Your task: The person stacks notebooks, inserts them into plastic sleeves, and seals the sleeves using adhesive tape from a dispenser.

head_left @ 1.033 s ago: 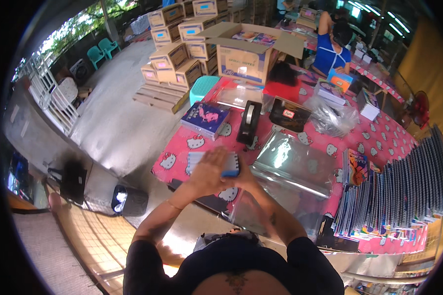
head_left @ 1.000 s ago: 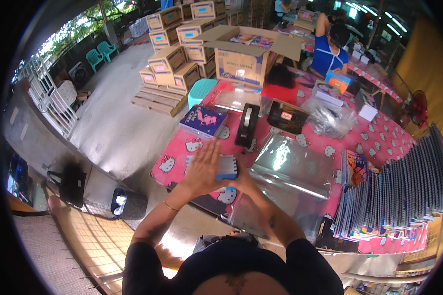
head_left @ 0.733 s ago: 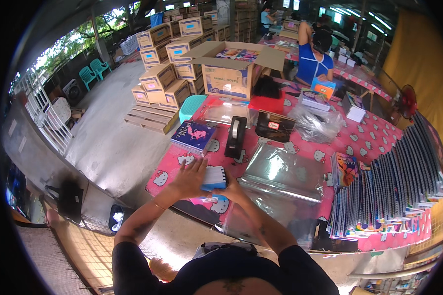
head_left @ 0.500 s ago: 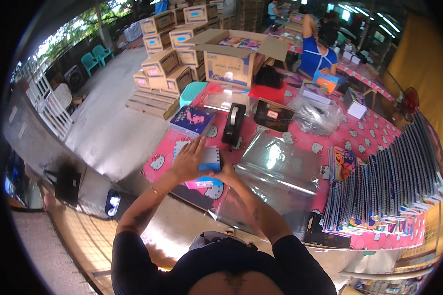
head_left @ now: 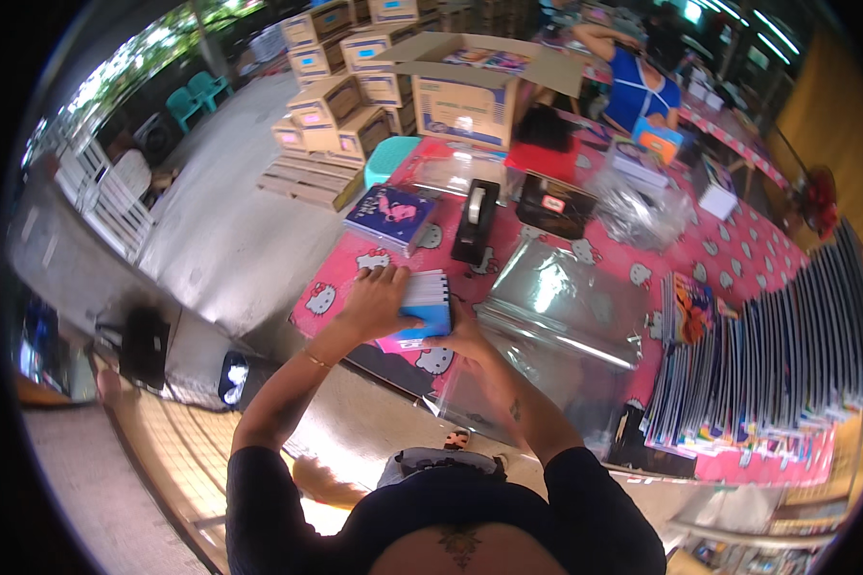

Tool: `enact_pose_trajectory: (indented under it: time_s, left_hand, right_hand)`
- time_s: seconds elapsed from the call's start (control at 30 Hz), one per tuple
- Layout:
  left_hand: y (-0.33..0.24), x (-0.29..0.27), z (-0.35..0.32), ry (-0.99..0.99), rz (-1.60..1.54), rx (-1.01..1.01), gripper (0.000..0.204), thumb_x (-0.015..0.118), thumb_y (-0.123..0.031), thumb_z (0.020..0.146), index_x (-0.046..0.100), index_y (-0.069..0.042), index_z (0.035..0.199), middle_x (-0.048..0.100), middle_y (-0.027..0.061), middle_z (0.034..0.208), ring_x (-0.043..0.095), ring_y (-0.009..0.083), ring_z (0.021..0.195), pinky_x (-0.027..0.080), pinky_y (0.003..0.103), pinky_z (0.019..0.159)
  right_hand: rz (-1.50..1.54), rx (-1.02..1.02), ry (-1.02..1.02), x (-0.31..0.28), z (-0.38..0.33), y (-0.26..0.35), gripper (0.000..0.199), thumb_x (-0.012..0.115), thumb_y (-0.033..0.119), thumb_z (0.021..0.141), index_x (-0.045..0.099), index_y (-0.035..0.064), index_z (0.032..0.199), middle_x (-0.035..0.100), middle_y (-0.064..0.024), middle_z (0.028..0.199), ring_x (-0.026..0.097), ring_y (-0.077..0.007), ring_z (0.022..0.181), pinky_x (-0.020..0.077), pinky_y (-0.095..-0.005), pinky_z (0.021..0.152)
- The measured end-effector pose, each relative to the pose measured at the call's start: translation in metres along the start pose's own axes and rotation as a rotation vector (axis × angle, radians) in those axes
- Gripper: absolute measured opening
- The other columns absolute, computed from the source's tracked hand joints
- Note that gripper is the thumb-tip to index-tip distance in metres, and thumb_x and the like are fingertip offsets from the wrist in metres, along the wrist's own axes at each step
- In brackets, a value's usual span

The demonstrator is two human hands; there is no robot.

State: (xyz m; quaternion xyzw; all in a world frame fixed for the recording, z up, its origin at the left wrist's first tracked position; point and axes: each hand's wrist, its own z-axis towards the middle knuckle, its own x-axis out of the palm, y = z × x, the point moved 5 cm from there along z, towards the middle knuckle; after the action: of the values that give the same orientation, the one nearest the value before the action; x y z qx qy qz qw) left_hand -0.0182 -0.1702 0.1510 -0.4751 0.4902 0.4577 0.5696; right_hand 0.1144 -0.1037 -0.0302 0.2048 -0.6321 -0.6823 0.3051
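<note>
A small stack of spiral notebooks [head_left: 428, 312] with blue and pink covers lies near the left front edge of the table. My left hand [head_left: 378, 299] grips its left side, with the fingers bent over the far corner. My right hand [head_left: 464, 332] holds the opposite side, along the black spiral binding, with its thumb at the near edge. Just beyond the hands sits a stack of dark blue notebooks [head_left: 390, 215]. A black tape dispenser [head_left: 476, 222] stands to the right of that stack. Clear plastic sheets [head_left: 558, 321] lie flat beside my right hand.
A long row of spiral notebooks [head_left: 758, 355] fills the table's right side. Crumpled plastic [head_left: 642, 213], a dark box [head_left: 556, 205] and an open carton [head_left: 465, 107] are farther back. Across the table a person in blue [head_left: 642, 91] handles a notebook. Stacked cartons [head_left: 331, 105] stand on a pallet.
The whole view has shifted, so the table appears farther right. My left hand has slid from the top of the notebooks to their left side, uncovering more pages; my right hand stays at the binding.
</note>
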Motion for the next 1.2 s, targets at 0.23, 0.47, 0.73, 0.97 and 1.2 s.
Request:
enact_pose_trajectory:
  time_s: [0.23,0.47,0.73,0.97,1.2]
  left_hand:
    - [-0.01,-0.009,-0.009,-0.254,0.091,0.196,0.076,0.087,-0.045,0.061,0.049,-0.001,0.11,0.064,0.0198,0.098,0.065,0.0377,0.093,0.049,0.047,0.085]
    - [-0.006,-0.017,-0.006,-0.101,-0.166,0.12,0.064,0.086,-0.041,0.067,0.052,0.0,0.103,0.067,0.0201,0.091,0.069,0.035,0.077,0.055,0.044,0.067]
    - [-0.054,0.085,0.01,0.073,-1.531,-0.343,0.058,0.083,-0.036,0.076,0.062,0.001,0.116,0.068,0.0086,0.102,0.063,0.0167,0.092,0.052,0.032,0.083]
    - [-0.167,0.186,0.078,0.394,-1.764,-0.393,0.066,0.08,-0.041,0.078,0.06,0.003,0.123,0.066,0.0124,0.112,0.064,0.02,0.098,0.053,0.033,0.083]
    - [-0.173,0.235,0.114,0.4,-1.298,-0.448,0.066,0.082,-0.057,0.068,0.074,0.004,0.094,0.072,0.0124,0.095,0.069,0.023,0.085,0.052,0.035,0.077]
  right_hand:
    - [-0.174,-0.061,-0.034,0.002,-0.001,-0.007,0.1,0.094,0.015,0.053,0.041,0.0036,0.137,0.058,-0.0169,0.127,0.055,-0.0267,0.121,0.0423,-0.037,0.102]
    - [-0.235,-0.061,-0.186,-0.028,-0.038,0.054,0.085,0.088,0.019,0.064,0.045,0.0074,0.137,0.065,-0.0175,0.114,0.063,-0.0311,0.107,0.0468,-0.04,0.093]
    - [-1.164,0.281,-0.505,-0.266,-0.237,0.031,0.084,0.077,0.04,0.076,0.039,0.0154,0.147,0.033,-0.0168,0.153,0.038,-0.0397,0.134,0.036,-0.052,0.107]
    - [-1.232,0.36,-0.426,-0.278,-0.26,0.017,0.1,0.08,0.046,0.066,0.034,0.0229,0.151,0.021,-0.0095,0.161,0.013,-0.0402,0.148,0.0134,-0.0619,0.115]
    - [-0.833,0.13,-0.537,-0.291,-0.269,0.03,0.066,0.069,0.022,0.081,0.046,0.0135,0.143,0.04,-0.0156,0.149,0.037,-0.037,0.137,0.0337,-0.0518,0.109]
